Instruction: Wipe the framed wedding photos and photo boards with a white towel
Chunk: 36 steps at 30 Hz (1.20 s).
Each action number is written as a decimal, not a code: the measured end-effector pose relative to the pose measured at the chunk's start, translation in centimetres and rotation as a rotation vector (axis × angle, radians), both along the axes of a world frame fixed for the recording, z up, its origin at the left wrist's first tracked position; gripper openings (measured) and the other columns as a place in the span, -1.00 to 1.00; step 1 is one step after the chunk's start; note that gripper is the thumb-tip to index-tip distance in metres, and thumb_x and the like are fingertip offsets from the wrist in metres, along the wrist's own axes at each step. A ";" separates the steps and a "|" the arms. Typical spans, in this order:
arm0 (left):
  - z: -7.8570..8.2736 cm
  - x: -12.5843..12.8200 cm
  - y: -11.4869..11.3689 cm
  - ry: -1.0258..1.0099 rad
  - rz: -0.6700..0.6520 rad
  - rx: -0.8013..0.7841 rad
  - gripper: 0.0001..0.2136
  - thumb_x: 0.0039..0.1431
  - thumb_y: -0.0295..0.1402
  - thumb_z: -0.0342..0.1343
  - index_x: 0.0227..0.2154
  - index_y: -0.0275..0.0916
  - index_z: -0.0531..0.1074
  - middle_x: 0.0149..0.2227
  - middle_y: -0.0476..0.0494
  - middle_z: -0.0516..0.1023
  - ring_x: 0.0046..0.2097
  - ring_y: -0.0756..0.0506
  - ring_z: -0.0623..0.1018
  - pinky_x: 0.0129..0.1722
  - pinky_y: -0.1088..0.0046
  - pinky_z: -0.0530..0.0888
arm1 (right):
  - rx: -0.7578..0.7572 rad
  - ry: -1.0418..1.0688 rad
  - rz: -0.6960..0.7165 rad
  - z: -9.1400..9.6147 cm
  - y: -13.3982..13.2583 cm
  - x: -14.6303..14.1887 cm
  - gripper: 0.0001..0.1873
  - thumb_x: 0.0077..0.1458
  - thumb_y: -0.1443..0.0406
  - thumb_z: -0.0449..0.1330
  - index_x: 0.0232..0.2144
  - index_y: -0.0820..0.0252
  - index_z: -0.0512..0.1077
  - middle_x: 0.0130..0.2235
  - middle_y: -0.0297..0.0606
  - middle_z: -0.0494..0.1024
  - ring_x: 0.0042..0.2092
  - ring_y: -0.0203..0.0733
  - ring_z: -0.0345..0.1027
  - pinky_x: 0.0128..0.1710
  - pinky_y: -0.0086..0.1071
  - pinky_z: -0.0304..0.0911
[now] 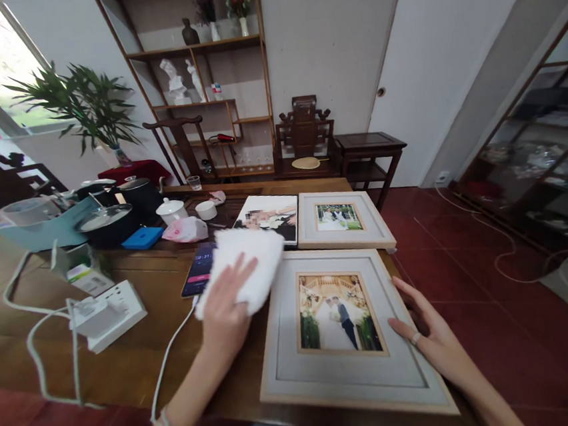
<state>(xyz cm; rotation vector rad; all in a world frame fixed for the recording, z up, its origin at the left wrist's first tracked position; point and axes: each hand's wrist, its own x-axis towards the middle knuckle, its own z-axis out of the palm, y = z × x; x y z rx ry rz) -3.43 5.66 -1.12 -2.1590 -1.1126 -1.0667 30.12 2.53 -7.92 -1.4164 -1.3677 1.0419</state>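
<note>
A carved chair (pixel 305 130), display shelf (pixel 237 70) and leafy plant (pixel 90 104) suggest a home's sitting room.

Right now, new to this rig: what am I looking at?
No robot here: these are a person's two bare hands, seen in one picture from a camera worn on the head, looking forward and down. The left hand holds a white cloth, fingers spread over it. The right hand grips the near framed photo at its right edge. Beyond that, on the wooden table, lies a second framed photo. Further left are a phone, a white lidded cup and a black lidded pot.
</note>
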 end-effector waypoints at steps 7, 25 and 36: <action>-2.9 2.7 -0.5 0.111 -0.018 -0.339 -0.72 -0.06 -0.71 -0.21 -0.61 -0.33 0.35 0.14 -0.43 0.24 0.10 -0.24 0.35 -0.08 0.24 0.44 | -0.025 0.111 0.055 0.3 0.2 -0.1 -0.29 0.05 0.14 0.15 0.20 -0.03 -0.03 0.22 -0.17 0.18 0.14 0.01 0.21 0.06 -0.12 0.22; -4.4 4.5 2.9 0.175 0.025 -0.488 -0.59 -0.21 -0.79 -0.16 -0.33 -0.40 0.45 0.19 -0.42 0.15 0.23 -0.25 0.13 0.10 0.10 0.27 | 0.195 -0.218 0.079 0.3 0.6 -0.4 -0.40 0.04 0.33 -0.01 0.16 -0.12 0.11 0.32 -0.44 -0.26 0.32 0.02 -0.42 0.24 0.06 -0.44; -2.3 5.1 4.2 0.295 0.116 -0.560 -0.74 -0.13 -0.61 0.03 -0.36 -0.32 0.53 0.22 -0.23 0.13 0.14 -0.31 0.24 0.00 0.09 0.30 | 0.296 -0.305 0.348 0.7 1.1 -0.1 -0.50 0.15 0.27 -0.06 0.15 -0.11 0.14 0.30 -0.41 -0.05 0.32 -0.02 -0.36 0.24 0.06 -0.39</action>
